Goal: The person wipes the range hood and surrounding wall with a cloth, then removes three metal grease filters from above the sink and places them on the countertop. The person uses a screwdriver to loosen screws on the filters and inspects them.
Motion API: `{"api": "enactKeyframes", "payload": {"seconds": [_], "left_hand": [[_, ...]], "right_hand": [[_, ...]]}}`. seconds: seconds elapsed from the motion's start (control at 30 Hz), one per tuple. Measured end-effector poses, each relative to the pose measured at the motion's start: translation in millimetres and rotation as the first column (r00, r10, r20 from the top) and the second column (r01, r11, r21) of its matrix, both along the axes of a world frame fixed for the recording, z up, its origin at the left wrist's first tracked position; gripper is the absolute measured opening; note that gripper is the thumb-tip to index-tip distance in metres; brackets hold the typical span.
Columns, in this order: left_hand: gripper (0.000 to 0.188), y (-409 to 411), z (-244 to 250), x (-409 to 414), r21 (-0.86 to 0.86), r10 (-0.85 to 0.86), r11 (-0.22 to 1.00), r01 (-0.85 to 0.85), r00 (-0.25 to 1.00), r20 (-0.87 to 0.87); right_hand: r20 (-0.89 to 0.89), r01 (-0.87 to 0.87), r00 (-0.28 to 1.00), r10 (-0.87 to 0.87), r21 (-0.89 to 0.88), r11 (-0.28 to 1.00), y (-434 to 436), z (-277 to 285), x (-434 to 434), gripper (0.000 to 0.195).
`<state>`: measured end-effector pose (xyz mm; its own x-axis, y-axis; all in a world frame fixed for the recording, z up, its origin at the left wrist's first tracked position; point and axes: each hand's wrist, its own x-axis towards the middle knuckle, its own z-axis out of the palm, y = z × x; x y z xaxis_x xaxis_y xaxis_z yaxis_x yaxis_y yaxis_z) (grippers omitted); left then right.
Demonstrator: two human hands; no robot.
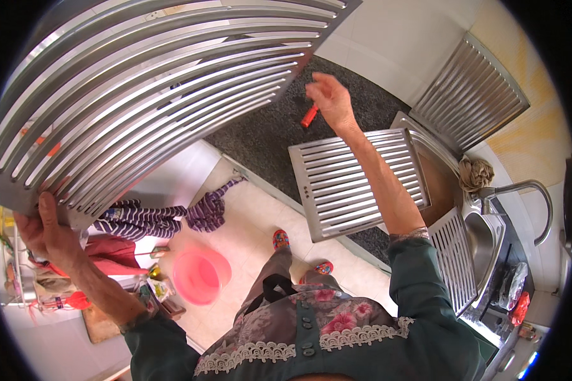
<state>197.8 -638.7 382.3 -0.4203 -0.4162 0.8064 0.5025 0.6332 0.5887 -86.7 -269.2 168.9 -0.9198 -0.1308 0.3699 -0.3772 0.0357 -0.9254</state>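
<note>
My left hand (52,231) grips the lower left corner of a large slatted stainless-steel panel (12,176), thumb on its near face. This panel is raised and tilted, filling the upper left. My right hand (332,100) is above the dark speckled countertop (262,128), slightly blurred, with its fingers curled. A red handle (310,115), perhaps a tool's, shows just below those fingers; whether they hold it cannot be seen. Under my right forearm, a second slatted panel (310,190) lies across the counter and the sink's edge.
A third slatted panel (472,90) leans on the wall behind the sink, and another (455,257) rests over the sink (488,243). A curved faucet (543,190) and a brown cloth (475,172) are beside it. On the floor stands a pink basin (221,266); striped cloth (148,221) hangs nearby.
</note>
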Motion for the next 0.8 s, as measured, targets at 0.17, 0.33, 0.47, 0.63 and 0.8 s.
{"api": "enactKeyframes", "payload": {"seconds": [0.17,0.33,0.47,0.63,0.8], "left_hand": [[0.031,-8,-3,-18,-0.021,0.059,0.998,-0.060,0.998,-0.020],[0.038,-43,-18,-34,-0.093,0.143,0.985,-0.148,0.988,-0.050],[0.032,-60,-31,-42,-0.087,0.246,0.965,-0.249,0.968,-0.041],[0.033,-85,-39,-43,-0.080,0.384,0.922,-0.379,0.922,0.056],[0.031,-94,-45,-47,-0.106,0.402,0.913,-0.393,0.913,0.076]], "right_hand": [[0.118,0.053,0.981,-0.154,0.600,0.798,-33,-71,-44,0.036],[0.119,-0.018,0.988,-0.101,0.727,0.686,-91,-115,-73,0.035],[-0.044,0.130,0.988,-0.147,0.746,0.653,-134,-142,-85,0.040],[-0.057,0.099,0.994,-0.097,0.856,0.507,-163,-153,-102,0.036],[-0.047,0.047,0.999,-0.011,0.925,0.377,-165,-153,-110,0.024]]}}
